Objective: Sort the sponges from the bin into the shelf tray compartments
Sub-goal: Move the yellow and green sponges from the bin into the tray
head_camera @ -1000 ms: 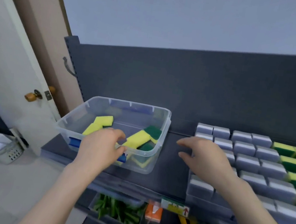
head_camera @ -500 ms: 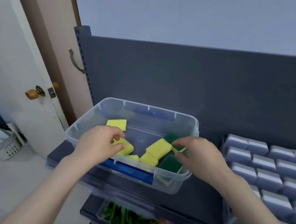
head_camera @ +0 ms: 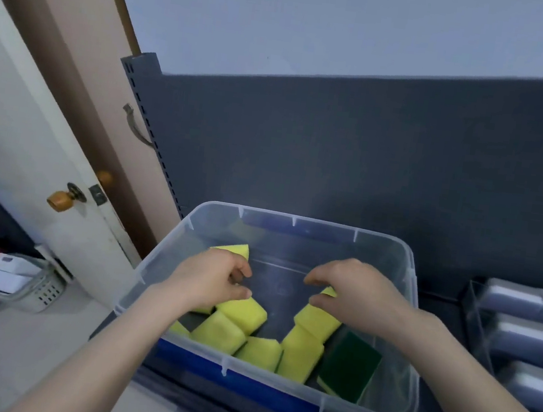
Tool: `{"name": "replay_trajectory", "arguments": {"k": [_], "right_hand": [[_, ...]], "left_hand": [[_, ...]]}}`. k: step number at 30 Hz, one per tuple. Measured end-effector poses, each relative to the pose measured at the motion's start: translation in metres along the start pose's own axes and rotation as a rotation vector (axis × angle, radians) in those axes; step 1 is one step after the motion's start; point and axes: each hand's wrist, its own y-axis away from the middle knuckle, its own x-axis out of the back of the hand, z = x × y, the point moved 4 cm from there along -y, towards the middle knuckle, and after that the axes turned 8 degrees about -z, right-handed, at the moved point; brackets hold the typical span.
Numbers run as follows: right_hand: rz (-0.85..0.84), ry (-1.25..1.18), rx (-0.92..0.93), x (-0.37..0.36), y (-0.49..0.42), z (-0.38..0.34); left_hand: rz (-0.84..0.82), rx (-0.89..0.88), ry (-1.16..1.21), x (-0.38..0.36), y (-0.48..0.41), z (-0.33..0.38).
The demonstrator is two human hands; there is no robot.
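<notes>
A clear plastic bin (head_camera: 295,221) with a blue front latch stands on the dark shelf. Several yellow sponges (head_camera: 222,332) and one lying green side up (head_camera: 349,363) are inside. Both of my hands are down in the bin. My left hand (head_camera: 212,281) has curled fingers, and its thumb tip touches a yellow sponge (head_camera: 245,313); no grip on it shows. My right hand (head_camera: 355,293) curls over another yellow sponge (head_camera: 317,320), a corner of which shows under the palm. The shelf tray (head_camera: 471,301) at the right edge holds grey wrapped sponges (head_camera: 522,337).
The dark shelf back panel (head_camera: 339,152) rises right behind the bin. A white door with a brass knob (head_camera: 60,200) stands to the left. A pale basket (head_camera: 29,281) with boxes sits on the floor at lower left.
My view has swung left and closer to the bin. My right hand went from the tray into the bin. My left hand moved from the bin's front wall down among the sponges.
</notes>
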Motion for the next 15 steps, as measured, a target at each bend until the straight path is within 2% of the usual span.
{"name": "replay_trajectory", "arguments": {"k": [5, 10, 15], "right_hand": [[-0.124, 0.006, 0.035, -0.012, -0.013, -0.003], [-0.331, -0.055, 0.137, -0.030, -0.025, -0.025], [-0.479, -0.041, 0.133, -0.048, -0.037, -0.046]], "left_hand": [[-0.185, -0.051, -0.053, -0.019, -0.025, -0.007], [-0.402, -0.244, -0.101, -0.030, -0.034, 0.000], [-0.559, -0.419, -0.149, -0.030, -0.035, 0.009]]}}
